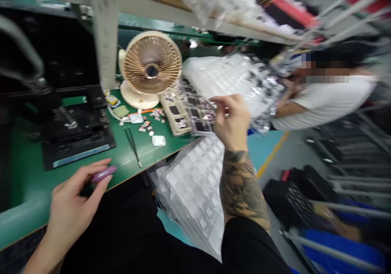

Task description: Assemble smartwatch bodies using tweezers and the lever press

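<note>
A small glossy purple piece with a pale slot [104,174] is pinched between the thumb and fingers of my left hand [75,196], just above the bench's front edge. My right hand [232,117] hangs over the clear compartment tray [200,117] of small dark and pinkish parts. Its index finger points left, apart from the curled thumb, and I see nothing between them. Dark tweezers [132,147] lie on the green bench [122,169] between my hands. Beside them is a small white rounded piece [159,141].
A cream desk fan [151,68] stands behind the parts. On the left is a black press [73,123] with a lever. Stacked clear blister trays [195,180] stand beside my legs. More plastic trays [226,78] lie back right, near a person in a white shirt [324,101].
</note>
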The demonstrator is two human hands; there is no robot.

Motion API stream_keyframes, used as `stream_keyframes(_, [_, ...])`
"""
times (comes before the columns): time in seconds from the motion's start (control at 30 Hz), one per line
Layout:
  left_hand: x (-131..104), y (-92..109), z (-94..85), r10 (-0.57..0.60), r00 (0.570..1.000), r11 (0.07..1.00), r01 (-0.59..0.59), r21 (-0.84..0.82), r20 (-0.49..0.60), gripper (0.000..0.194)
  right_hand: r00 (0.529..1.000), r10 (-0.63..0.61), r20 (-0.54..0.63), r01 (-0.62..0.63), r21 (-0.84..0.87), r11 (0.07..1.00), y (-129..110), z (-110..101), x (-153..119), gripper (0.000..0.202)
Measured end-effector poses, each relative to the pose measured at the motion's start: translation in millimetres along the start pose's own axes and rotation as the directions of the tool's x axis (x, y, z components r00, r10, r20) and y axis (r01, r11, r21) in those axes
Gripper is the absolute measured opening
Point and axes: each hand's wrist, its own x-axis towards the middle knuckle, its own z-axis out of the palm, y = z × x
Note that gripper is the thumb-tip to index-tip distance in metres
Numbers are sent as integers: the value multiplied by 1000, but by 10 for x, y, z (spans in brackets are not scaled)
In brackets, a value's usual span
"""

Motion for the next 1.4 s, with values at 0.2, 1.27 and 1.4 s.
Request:
stream_keyframes(0.2, [162, 75, 134, 27, 1000, 994, -28, -110, -13, 13, 967, -256, 8, 164, 747, 644, -1207, 491, -448, 12])
stream_keyframes(1.27, [144, -3, 149, -47, 998, 966, 34, -257, -45, 15, 666, -746, -9, 481, 769, 421, -1866, 755, -972, 61])
stream_keyframes(1.4, [147, -16, 152, -32, 998, 970, 18, -244, -53, 12, 646, -763, -20, 521, 742, 422, -1866, 779, -1008, 62])
